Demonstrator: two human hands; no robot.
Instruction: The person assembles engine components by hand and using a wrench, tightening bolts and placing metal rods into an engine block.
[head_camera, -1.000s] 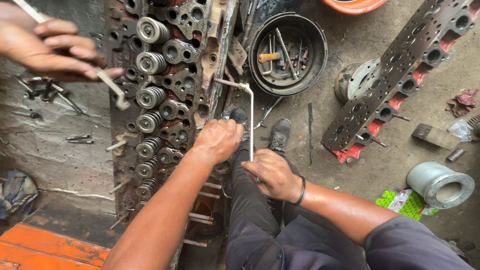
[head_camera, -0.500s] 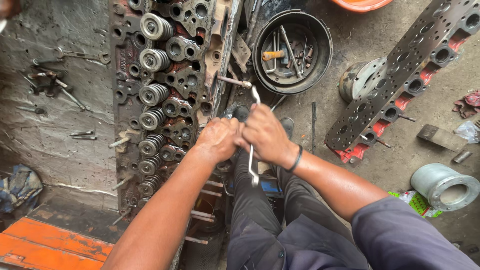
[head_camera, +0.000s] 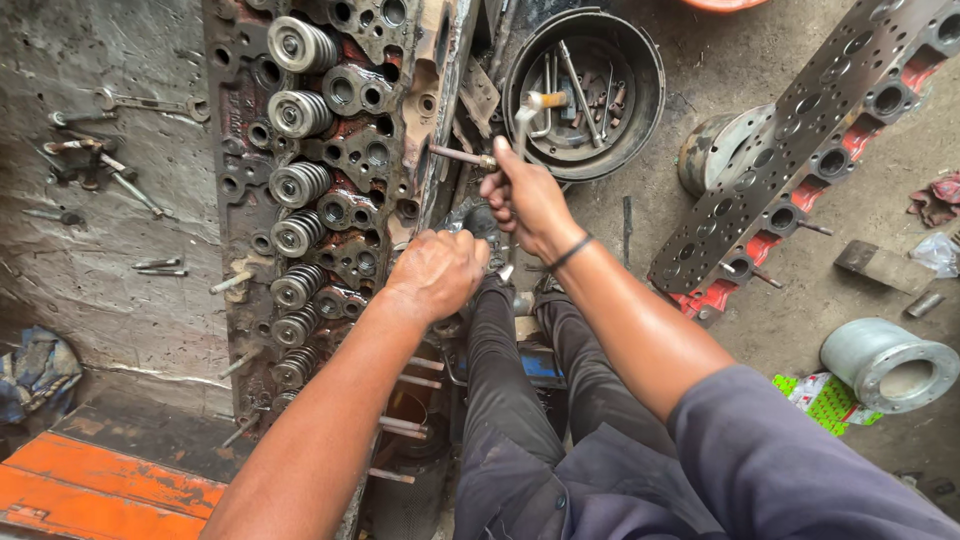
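You're gripping the wrench (head_camera: 520, 125) in your right hand (head_camera: 525, 200), left hand (head_camera: 437, 272) clenched against the cylinder head (head_camera: 345, 190); next calls for a steady pull.

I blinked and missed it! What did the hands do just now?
The right hand slid up the thin metal tool and grips it nearer the top. Another person's hand, at the upper left before, is gone. The left hand stayed pressed against the engine head.

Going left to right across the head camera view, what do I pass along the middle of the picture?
Loose grey wrenches on the concrete slab → rusty cylinder head with coiled valve springs → left hand → right hand gripping a thin metal tool → long perforated grey and red gasket plate → short silver metal cylinder sleeve.
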